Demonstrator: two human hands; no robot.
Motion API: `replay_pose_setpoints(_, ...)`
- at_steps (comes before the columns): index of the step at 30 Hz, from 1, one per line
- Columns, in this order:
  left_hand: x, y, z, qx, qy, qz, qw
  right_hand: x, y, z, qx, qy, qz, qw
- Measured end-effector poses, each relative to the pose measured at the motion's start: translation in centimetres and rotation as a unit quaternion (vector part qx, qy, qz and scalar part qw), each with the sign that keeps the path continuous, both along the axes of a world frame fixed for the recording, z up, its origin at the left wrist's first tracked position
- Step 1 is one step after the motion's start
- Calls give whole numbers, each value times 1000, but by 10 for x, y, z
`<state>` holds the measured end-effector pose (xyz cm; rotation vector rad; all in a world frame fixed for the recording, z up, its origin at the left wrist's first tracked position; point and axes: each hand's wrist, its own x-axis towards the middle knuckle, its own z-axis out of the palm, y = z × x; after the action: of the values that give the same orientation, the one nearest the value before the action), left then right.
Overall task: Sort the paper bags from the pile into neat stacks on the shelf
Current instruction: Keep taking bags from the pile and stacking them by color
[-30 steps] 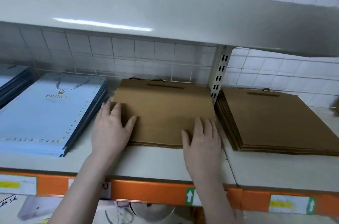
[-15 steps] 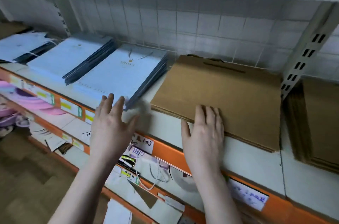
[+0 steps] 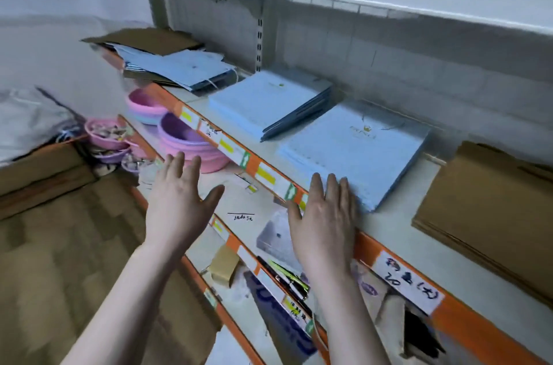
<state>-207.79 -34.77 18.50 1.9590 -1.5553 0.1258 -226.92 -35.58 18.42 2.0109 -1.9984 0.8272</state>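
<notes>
Both hands are flat-fingered and hold nothing, the left hand point(image 3: 179, 200) in the air and the right hand point(image 3: 324, 215) by the nearest blue stack point(image 3: 359, 152), probably heading for the loose pile point(image 3: 176, 65) at 10 o'clock on the shelf point(image 3: 398, 233).

- I read a handwritten "20" on the white label point(image 3: 408, 282) stuck to the shelf edge point(image 3: 457, 322); its other characters stay unclear.
- Green tags point(image 3: 291, 191) there carry white arrows.

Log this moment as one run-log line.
left hand: open, empty | right hand: open, at near light blue paper bag stack | brown paper bag stack: untouched
</notes>
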Motion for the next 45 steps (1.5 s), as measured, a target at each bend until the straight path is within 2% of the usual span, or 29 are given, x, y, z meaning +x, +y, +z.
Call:
replay_pose_setpoints(3, 57, -11, 1, 1, -24, 16, 1000, 56, -14, 1, 4, -19, 20, 1000)
replay_pose_setpoints(4, 99, -11, 2, 3, -20, 31, 999, 100, -22, 2, -1, -21, 40, 999)
replay_pose_setpoints(11, 217, -26, 17, -1, -19, 62, 998, 226, -51, 16, 4, -33, 89, 995)
replay_pose_setpoints(19, 300, -87, 13, 10, 1, 65, 998, 302, -120, 20, 15, -29, 79, 996)
replay_pose_setpoints(27, 379, -213, 19, 23, -24, 44, 999, 380, -248, 22, 10, -70, 64, 995)
replay_pose_setpoints(34, 449, -344, 49, 32, -31, 15, 999, 441, -372, 47, 89, -63, 86, 990)
replay_pose_setpoints(39, 482, -406, 50, 42, -20, 3, 999, 475, -422, 57, 135, -26, 87, 987)
replay_pose_setpoints(45, 519, -488, 43, 46, -10, -44, 998, 504, -465, 53, 139, -8, 43, 989)
